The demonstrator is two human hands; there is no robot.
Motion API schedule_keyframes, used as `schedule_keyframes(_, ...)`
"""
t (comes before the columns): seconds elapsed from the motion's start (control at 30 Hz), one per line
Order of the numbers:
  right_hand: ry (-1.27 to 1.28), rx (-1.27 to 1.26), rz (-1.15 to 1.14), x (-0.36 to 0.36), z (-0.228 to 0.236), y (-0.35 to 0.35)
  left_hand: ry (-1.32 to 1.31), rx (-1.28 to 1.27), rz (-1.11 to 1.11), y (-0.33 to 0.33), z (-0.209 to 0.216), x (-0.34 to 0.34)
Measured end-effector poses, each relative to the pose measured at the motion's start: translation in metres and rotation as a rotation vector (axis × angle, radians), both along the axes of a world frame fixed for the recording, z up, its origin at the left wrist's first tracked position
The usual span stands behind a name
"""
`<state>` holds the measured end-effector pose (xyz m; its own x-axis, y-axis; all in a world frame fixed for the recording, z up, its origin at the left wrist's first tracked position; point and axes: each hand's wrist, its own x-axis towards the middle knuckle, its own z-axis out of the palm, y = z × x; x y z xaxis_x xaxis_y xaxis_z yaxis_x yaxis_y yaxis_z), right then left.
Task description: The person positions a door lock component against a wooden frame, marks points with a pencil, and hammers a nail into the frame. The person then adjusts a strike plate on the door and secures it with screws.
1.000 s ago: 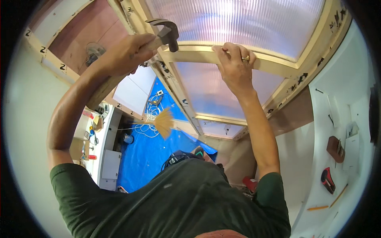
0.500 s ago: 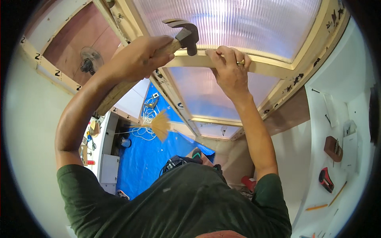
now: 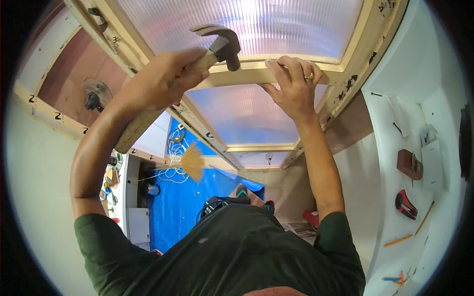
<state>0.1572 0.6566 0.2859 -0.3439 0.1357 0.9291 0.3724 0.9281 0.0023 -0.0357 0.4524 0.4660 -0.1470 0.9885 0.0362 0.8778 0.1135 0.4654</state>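
Note:
My left hand (image 3: pixel 163 79) is closed around the wooden handle of a claw hammer (image 3: pixel 228 48). The hammer's dark metal head is over the pale wooden crossbar (image 3: pixel 227 78) of a framed panel, its striking face pointing down and its claw to the left. Whether the face touches the bar I cannot tell. To the right of the head, my right hand (image 3: pixel 296 86) grips that crossbar, fingers over the top and thumb lower down; a ring is on one finger. Nothing else shows in its fingers. Ribbed translucent sheet (image 3: pixel 242 29) fills the frame above the bar.
On the white shelf at right lie a red-black utility knife (image 3: pixel 406 204), a brown block (image 3: pixel 410 164), pencils (image 3: pixel 398 240) and screws. A blue tarp (image 3: pixel 173 212) covers the floor, with a straw broom (image 3: pixel 191 162) and white cable (image 3: pixel 174 170). A fan (image 3: pixel 96 94) stands left.
The frame and room have shifted left in the picture. Both hands sit farther right along the crossbar, the hammer still in the left one.

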Motion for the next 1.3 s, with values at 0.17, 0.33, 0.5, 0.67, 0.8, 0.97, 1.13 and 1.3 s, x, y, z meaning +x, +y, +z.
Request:
schedule_keyframes(0.17, -0.023, -0.005, -0.064, 0.018, 0.0, 0.007, 0.032, -0.05, -0.029, 0.014, 0.003, 0.009)
schedule_keyframes(0.33, -0.047, -0.039, -0.102, 0.034, 0.005, 0.009, 0.004, -0.031, -0.097, 0.03, 0.005, 0.016)
schedule_keyframes(0.5, -0.047, -0.05, -0.085, 0.033, 0.005, 0.011, 0.034, -0.049, -0.128, 0.041, 0.006, 0.025)
schedule_keyframes(0.67, -0.067, -0.055, -0.078, 0.034, 0.007, 0.011, 0.085, -0.057, -0.178, 0.049, 0.006, 0.026)
schedule_keyframes(0.8, -0.069, -0.065, -0.06, 0.033, 0.007, 0.011, 0.071, -0.043, -0.216, 0.055, 0.008, 0.026)
schedule_keyframes(0.97, -0.057, -0.078, -0.064, 0.034, 0.009, 0.011, 0.025, -0.077, -0.217, 0.056, 0.011, 0.029)
schedule_keyframes(1.13, -0.034, -0.07, -0.047, 0.033, 0.007, 0.012, 0.024, -0.102, -0.154, 0.044, 0.015, 0.024)
schedule_keyframes(1.3, -0.048, -0.085, -0.059, 0.033, 0.007, 0.009, 0.034, -0.108, -0.091, 0.03, 0.016, 0.014)
